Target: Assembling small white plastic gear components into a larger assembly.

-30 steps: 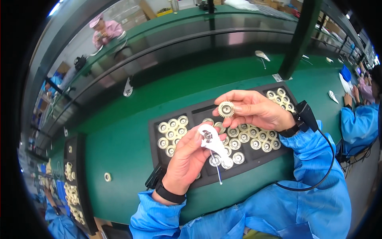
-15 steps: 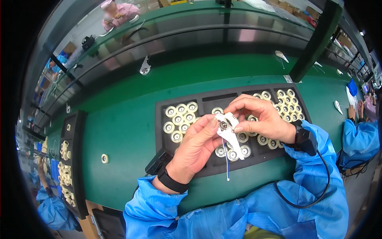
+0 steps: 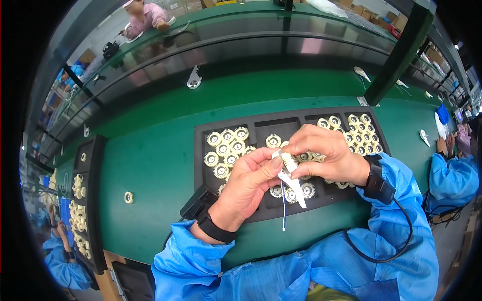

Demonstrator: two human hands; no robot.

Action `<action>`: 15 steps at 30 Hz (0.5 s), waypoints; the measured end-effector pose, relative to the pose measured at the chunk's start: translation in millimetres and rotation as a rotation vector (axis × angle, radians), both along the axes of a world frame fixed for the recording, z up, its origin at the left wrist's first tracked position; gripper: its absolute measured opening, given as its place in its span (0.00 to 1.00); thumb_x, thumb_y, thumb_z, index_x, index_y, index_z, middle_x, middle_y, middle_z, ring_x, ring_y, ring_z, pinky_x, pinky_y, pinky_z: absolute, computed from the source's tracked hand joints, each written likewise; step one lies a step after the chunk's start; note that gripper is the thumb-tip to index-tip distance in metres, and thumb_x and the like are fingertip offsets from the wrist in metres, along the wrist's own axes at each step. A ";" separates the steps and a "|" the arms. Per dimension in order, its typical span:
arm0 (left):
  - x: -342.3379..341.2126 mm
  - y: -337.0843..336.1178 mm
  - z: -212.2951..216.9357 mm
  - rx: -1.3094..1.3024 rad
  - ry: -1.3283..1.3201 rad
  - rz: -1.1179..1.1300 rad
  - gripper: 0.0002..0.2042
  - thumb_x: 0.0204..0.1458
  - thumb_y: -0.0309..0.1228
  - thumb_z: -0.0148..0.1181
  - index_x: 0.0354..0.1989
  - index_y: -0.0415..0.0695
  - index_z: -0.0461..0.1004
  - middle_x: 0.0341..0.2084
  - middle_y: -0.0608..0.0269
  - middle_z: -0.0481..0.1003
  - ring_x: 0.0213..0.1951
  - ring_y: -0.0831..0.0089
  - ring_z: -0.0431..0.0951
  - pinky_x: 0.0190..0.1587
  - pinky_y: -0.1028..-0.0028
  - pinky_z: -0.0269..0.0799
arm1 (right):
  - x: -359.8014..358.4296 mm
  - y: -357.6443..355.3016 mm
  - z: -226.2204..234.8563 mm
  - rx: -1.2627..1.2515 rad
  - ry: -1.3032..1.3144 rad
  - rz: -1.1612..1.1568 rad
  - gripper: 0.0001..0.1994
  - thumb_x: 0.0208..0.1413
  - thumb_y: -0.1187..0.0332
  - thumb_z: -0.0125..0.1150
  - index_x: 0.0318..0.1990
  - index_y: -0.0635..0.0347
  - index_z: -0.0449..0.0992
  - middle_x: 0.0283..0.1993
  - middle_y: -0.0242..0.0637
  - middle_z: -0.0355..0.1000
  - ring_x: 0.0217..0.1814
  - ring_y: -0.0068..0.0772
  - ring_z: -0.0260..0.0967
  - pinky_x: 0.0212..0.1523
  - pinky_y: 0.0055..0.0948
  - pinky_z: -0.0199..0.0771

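Observation:
My left hand (image 3: 249,184) and my right hand (image 3: 327,153) meet above a black tray (image 3: 261,126). Between their fingertips they pinch a small white plastic bracket (image 3: 292,181) with a cream toothed wheel (image 3: 287,159) pressed against its top. A thin blue wire (image 3: 283,210) hangs down from the bracket. The tray holds several cream toothed wheels, a group at its left (image 3: 226,148) and a denser group at its right (image 3: 359,133). Both wrists wear black bands, and a black cable runs from the right one.
A second black tray (image 3: 85,200) with cream wheels stands at the left. One loose wheel (image 3: 128,197) lies on the green belt. White brackets (image 3: 194,78) lie farther back. A co-worker in blue (image 3: 452,175) sits at the right, and another person works at the far side.
My right hand brought a cream wheel down from above the tray to the bracket in my left hand. Both hands now hold the pair together.

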State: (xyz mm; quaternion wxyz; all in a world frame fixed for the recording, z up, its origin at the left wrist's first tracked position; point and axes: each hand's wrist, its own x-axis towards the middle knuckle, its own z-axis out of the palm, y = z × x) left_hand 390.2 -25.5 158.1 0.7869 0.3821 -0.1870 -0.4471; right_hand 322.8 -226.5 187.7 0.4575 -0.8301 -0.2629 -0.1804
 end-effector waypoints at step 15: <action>-16.5 -5.6 14.1 0.203 -0.167 0.010 0.18 0.54 0.27 0.56 0.53 0.32 0.66 0.45 0.54 0.73 0.46 0.69 0.74 0.51 0.71 0.68 | -15.2 -3.0 4.9 -0.515 -0.549 0.001 0.08 0.39 0.68 0.58 0.26 0.62 0.68 0.31 0.37 0.63 0.34 0.37 0.62 0.33 0.30 0.68</action>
